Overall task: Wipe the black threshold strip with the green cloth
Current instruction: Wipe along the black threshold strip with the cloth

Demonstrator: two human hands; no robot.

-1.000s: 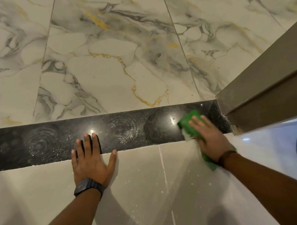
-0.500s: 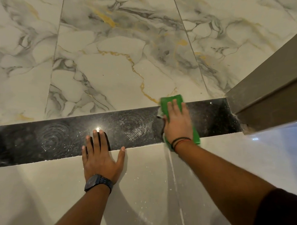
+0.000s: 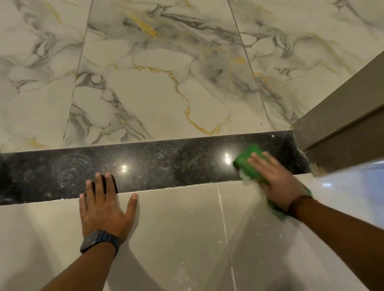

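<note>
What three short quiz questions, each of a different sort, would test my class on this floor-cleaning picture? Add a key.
1. True or false: the left hand holds the green cloth.
2. Where does the right hand press the cloth on the black threshold strip? A. far left end B. middle C. near the door frame
3. Fill in: the left wrist carries a dark ____.

Key: 1. false, it lies flat on the floor; 2. C; 3. watch.
</note>
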